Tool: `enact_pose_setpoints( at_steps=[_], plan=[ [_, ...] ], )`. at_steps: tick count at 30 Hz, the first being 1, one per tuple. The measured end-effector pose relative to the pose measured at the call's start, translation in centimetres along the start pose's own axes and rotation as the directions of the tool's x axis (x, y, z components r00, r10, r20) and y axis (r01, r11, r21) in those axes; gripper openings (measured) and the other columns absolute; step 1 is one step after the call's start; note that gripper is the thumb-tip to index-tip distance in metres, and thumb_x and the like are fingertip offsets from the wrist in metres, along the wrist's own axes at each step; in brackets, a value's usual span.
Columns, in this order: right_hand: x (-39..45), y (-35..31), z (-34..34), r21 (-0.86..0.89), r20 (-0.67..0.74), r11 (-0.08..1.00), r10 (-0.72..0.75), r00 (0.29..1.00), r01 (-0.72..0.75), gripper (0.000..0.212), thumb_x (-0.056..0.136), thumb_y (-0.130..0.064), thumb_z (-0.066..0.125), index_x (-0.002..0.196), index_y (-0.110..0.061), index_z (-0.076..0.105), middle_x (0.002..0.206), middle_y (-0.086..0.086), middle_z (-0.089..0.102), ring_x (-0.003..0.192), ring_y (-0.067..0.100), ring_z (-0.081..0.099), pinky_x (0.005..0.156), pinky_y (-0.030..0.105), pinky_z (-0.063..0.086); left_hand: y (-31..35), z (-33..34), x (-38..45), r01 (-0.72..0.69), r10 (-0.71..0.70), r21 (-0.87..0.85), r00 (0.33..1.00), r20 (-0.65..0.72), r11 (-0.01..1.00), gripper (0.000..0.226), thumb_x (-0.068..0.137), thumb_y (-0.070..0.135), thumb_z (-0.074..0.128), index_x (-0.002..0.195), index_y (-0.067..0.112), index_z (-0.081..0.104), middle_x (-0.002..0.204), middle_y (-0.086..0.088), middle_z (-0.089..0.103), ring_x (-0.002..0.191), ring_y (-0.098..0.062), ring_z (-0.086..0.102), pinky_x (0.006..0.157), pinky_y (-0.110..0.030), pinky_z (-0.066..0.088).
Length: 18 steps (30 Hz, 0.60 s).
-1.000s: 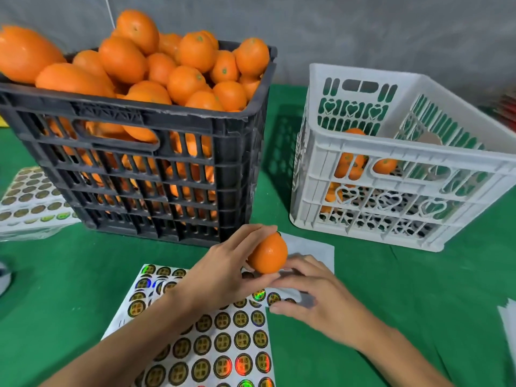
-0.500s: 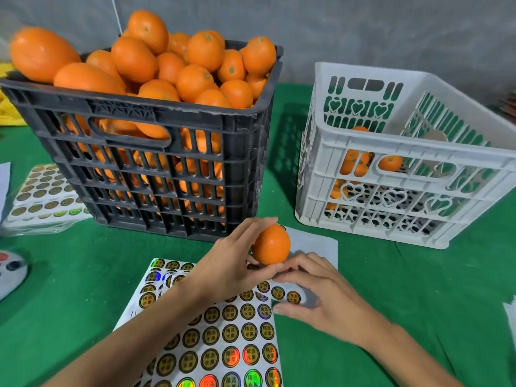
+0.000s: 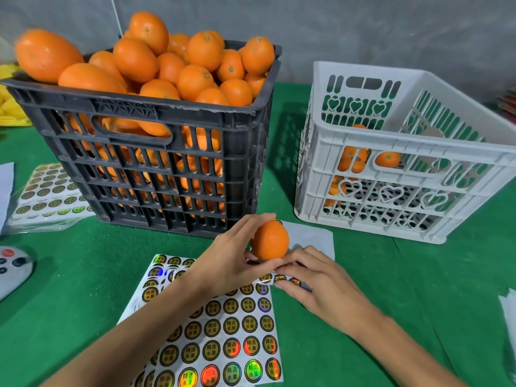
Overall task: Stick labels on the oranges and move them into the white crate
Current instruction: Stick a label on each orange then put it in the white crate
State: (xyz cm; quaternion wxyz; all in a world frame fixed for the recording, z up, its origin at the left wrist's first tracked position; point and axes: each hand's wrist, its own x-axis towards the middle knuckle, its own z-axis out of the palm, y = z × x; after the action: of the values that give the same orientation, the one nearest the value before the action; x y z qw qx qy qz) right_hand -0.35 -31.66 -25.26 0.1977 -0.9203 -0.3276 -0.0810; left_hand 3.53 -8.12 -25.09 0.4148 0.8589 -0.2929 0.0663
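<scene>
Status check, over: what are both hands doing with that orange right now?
Left hand grips orange above sticker sheet. Right hand fingers at sheet's top edge, under orange. White crate to the right, path unobstructed.

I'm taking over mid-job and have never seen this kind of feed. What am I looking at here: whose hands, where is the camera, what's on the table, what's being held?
There is no machine: a person works with bare hands, filmed by one wide-angle camera worn on the head, looking down. The left hand holds an orange above a sheet of round labels. The right hand rests on that sheet's far edge, fingertips at the labels; whether it has peeled one cannot be told. On the green table stand a black crate heaped with oranges and, to its right, the white crate with a few oranges inside. More label sheets lie far left.
</scene>
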Motion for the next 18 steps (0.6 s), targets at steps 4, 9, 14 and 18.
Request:
enact_pose_setpoints(
  at_steps=[4, 9, 14, 18],
  plan=[
    [-0.05, 0.06, 0.04, 0.05, -0.02, 0.999, 0.012, 1.0, -0.011, 0.031, 0.101, -0.047, 0.06, 0.12, -0.024, 0.071, 0.117, -0.016, 0.059, 0.105, 0.004, 0.052, 0.093, 0.028, 0.048, -0.06, 0.06, 0.02, 0.005, -0.005, 0.013, 1.0, 0.015, 1.0, 0.075, 0.088, 0.06, 0.072, 0.151, 0.047, 0.033, 0.146, 0.026, 0.041, 0.108, -0.007, 0.066, 0.081, -0.023, 0.061],
    [-0.04, 0.27, 0.45, 0.15, -0.03, 0.988, 0.052, 0.998, -0.047, 0.023, 0.1, -0.046, 0.063, 0.115, -0.029, 0.067, 0.114, -0.02, 0.057, 0.104, 0.002, 0.053, 0.092, 0.033, 0.048, -0.26, 0.11, 0.03, 0.026, -0.026, 0.023, 1.0, 0.013, 0.999, 0.076, 0.086, 0.061, 0.073, 0.15, 0.048, 0.033, 0.148, 0.027, 0.04, 0.106, -0.008, 0.068, 0.082, -0.02, 0.06],
    [-0.28, 0.2, 0.64, 0.297, -0.13, 0.955, 0.041, 0.991, -0.001, 0.009, 0.097, -0.027, 0.071, 0.105, -0.022, 0.073, 0.106, -0.017, 0.063, 0.101, 0.01, 0.062, 0.091, 0.033, 0.05, -0.39, 0.12, 0.05, 0.048, -0.049, 0.037, 0.999, 0.019, 0.998, 0.077, 0.085, 0.065, 0.072, 0.149, 0.05, 0.032, 0.149, 0.027, 0.039, 0.103, -0.008, 0.069, 0.083, -0.023, 0.061],
    [-0.01, -0.48, -0.13, 0.643, -0.262, 0.765, 0.258, 0.93, -0.032, 0.008, 0.093, -0.031, 0.072, 0.099, -0.026, 0.076, 0.095, -0.005, 0.068, 0.087, 0.02, 0.062, 0.08, 0.033, 0.052, -0.37, 0.0, 0.09, 0.057, -0.059, 0.046, 0.997, 0.04, 0.997, 0.076, 0.083, 0.066, 0.071, 0.147, 0.051, 0.033, 0.146, 0.029, 0.039, 0.093, -0.005, 0.071, 0.082, -0.027, 0.062]
  ],
)
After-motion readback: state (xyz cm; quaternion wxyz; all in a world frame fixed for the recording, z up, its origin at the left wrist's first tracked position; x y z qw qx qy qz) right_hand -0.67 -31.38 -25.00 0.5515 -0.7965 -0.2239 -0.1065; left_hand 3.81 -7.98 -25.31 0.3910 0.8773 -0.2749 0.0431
